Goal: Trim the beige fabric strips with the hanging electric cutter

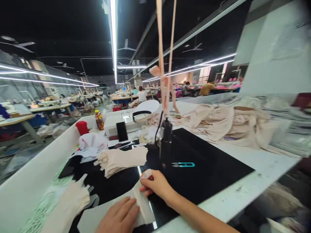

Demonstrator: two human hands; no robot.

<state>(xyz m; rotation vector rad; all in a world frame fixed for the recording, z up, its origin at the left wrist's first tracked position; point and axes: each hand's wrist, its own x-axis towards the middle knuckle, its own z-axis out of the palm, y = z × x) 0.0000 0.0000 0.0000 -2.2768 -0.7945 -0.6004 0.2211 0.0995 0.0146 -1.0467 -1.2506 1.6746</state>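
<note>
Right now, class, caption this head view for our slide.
On a black worktable near teal snips, left hand flattens a pale fabric piece; right hand pinches its end.

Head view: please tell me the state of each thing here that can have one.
left hand, flat, pressing the fabric piece
right hand, pinching the fabric piece's upper end
cut-piece stack, piled, untouched
thread snips, lying flat on the black mat
phone, leaning upright, screen dark
bottle, upright, capped
</note>
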